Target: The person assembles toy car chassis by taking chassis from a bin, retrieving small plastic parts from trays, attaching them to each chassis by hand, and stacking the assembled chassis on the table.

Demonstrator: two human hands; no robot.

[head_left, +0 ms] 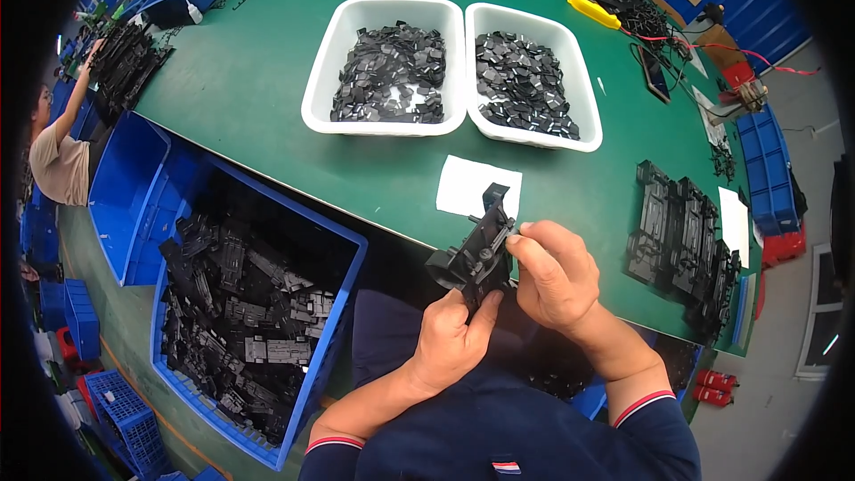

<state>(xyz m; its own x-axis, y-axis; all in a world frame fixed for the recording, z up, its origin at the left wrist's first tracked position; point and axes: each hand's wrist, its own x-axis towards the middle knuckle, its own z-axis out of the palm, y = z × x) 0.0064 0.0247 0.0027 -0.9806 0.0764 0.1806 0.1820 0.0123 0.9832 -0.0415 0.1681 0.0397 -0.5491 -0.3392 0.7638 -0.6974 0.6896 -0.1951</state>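
A black plastic housing is held up over the near edge of the green table. My left hand grips its lower end, thumb and fingers closed round it. At its right side, my right hand has thumb and forefinger pinched together against the housing; whatever sits between those fingertips is too small to make out. Just beyond the housing lies a white sheet of paper. Farther back stand two white tubs, the left tub and the right tub, both holding many small black plastic pieces.
Left of me, a blue crate is heaped with black plastic housings. A row of similar housings stands on the table's right side. A yellow tool with a red cord lies at the back. A co-worker reaches in at far left.
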